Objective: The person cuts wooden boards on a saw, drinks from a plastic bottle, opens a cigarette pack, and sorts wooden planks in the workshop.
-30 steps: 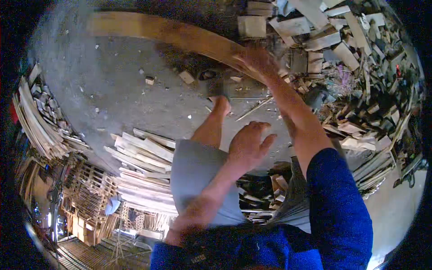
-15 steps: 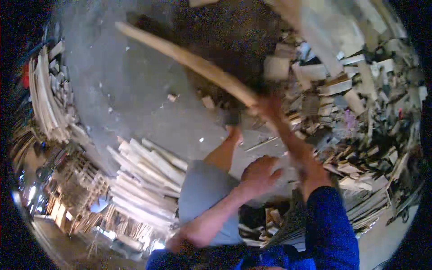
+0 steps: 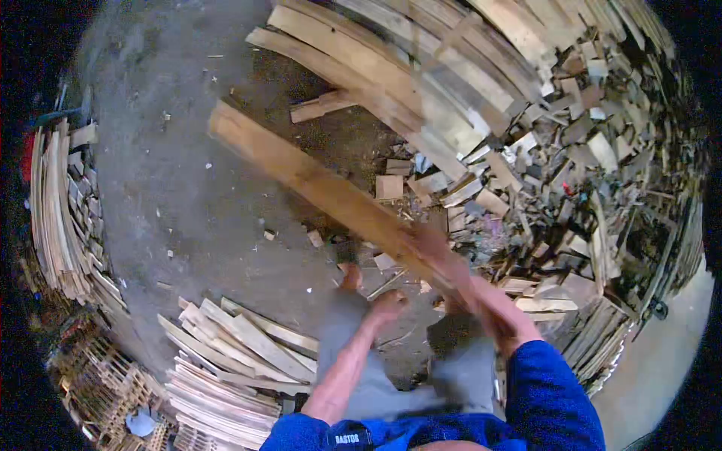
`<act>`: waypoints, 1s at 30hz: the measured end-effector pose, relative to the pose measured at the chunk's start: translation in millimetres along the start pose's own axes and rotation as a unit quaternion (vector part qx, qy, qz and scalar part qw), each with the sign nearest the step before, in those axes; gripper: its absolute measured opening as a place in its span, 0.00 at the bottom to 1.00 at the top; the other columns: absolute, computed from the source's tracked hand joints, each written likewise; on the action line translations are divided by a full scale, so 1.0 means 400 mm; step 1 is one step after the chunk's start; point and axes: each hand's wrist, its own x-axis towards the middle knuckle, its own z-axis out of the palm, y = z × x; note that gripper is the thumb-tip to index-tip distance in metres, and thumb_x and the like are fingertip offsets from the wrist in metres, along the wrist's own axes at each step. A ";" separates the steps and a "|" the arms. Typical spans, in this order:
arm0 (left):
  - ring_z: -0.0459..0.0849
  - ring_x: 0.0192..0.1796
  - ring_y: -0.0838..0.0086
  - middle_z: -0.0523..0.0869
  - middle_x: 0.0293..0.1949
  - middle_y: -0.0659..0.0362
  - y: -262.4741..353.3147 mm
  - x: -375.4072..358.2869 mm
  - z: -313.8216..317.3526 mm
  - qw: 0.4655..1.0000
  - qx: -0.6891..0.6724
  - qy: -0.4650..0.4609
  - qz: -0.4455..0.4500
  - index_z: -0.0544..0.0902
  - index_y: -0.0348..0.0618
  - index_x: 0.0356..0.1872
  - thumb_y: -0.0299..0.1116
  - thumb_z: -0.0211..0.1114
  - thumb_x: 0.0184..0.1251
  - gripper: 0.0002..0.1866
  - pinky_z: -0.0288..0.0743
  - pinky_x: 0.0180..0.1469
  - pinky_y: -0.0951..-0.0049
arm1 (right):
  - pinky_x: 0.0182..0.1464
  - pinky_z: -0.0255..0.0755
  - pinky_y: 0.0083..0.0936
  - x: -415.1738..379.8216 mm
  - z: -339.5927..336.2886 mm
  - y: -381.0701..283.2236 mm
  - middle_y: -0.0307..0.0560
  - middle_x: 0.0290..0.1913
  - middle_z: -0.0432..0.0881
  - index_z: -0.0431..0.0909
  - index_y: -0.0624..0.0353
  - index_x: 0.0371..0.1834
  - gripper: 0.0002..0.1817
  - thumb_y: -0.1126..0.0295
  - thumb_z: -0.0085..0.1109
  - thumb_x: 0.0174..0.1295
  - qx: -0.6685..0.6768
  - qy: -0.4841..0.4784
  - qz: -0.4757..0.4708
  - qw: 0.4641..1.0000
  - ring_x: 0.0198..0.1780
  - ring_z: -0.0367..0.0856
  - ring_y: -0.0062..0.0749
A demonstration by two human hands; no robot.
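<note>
Right hand (image 3: pixel 444 259): right of centre, blurred, fingers wrapped around the near end of the plank; blue sleeve (image 3: pixel 553 391) behind it at lower right.
Left hand (image 3: pixel 387 307): just below centre, loosely curled, holding nothing, clear of the plank and hanging above the floor in front of the grey shorts (image 3: pixel 361 376).
Plank (image 3: pixel 316 184): long, pale brown, running from upper left of centre down to the right hand, blurred along its length; far end raised over the bare concrete, near end in the grip.
Floor (image 3: pixel 173 195): grey concrete, left half of the frame, scattered with small chips and offcuts.
Foot (image 3: pixel 348 276): bare, just below the plank's lower part, near centre, planted on the concrete.
Long boards (image 3: pixel 421 68): top centre to upper right, laid side by side in a slanting row, just beyond the plank's upper side.
Scrap heap (image 3: pixel 571 165): right side, a jumble of short blocks and broken pieces, close to the right hand.
Short block (image 3: pixel 389 186): square, pale, lying beside the plank at the edge of the heap.
Lone batten (image 3: pixel 323 105): on dark ground above the plank, apart from it.
Stacked slats (image 3: pixel 233 353): lower left, neat layers fanning outward, near the left forearm.
Edge stack (image 3: pixel 60 218): far left, thin boards piled along the rim of the frame.
</note>
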 end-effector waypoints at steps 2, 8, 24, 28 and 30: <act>0.84 0.47 0.57 0.85 0.44 0.47 -0.078 -0.016 0.001 0.997 -0.065 0.041 0.029 0.83 0.41 0.43 0.49 0.58 0.65 0.20 0.76 0.51 0.60 | 0.35 0.78 0.32 -0.110 -0.061 0.011 0.48 0.37 0.86 0.83 0.54 0.49 0.19 0.55 0.60 0.60 0.242 -0.020 0.037 0.969 0.33 0.84 0.34; 0.85 0.44 0.57 0.86 0.41 0.47 -0.026 -0.356 -0.366 0.959 -0.093 0.268 -0.014 0.81 0.38 0.50 0.44 0.62 0.64 0.21 0.76 0.50 0.62 | 0.34 0.75 0.27 -0.211 -0.347 -0.020 0.43 0.36 0.87 0.86 0.52 0.46 0.23 0.47 0.64 0.57 -0.053 0.139 0.019 0.989 0.31 0.81 0.26; 0.83 0.44 0.68 0.86 0.39 0.55 0.040 -0.514 -0.339 0.926 -0.127 0.349 -0.061 0.82 0.40 0.48 0.45 0.61 0.67 0.19 0.76 0.48 0.67 | 0.49 0.77 0.37 -0.123 -0.563 -0.410 0.56 0.55 0.80 0.73 0.57 0.61 0.26 0.50 0.53 0.68 -0.073 -0.045 -0.255 0.963 0.52 0.82 0.36; 0.83 0.43 0.70 0.86 0.38 0.57 0.165 -0.579 -0.275 0.918 -0.215 0.329 -0.048 0.82 0.41 0.46 0.48 0.62 0.67 0.19 0.77 0.47 0.70 | 0.47 0.76 0.29 -0.346 -0.535 -0.428 0.47 0.47 0.84 0.76 0.60 0.59 0.27 0.50 0.55 0.67 -0.074 -0.116 -0.187 0.973 0.48 0.82 0.32; 0.85 0.46 0.65 0.87 0.42 0.53 0.160 -0.598 -0.220 0.888 -0.263 0.373 -0.053 0.82 0.43 0.47 0.49 0.62 0.67 0.20 0.78 0.48 0.66 | 0.47 0.75 0.28 -0.388 -0.513 -0.379 0.46 0.45 0.85 0.77 0.61 0.58 0.26 0.51 0.55 0.68 0.004 -0.162 -0.178 0.971 0.45 0.82 0.31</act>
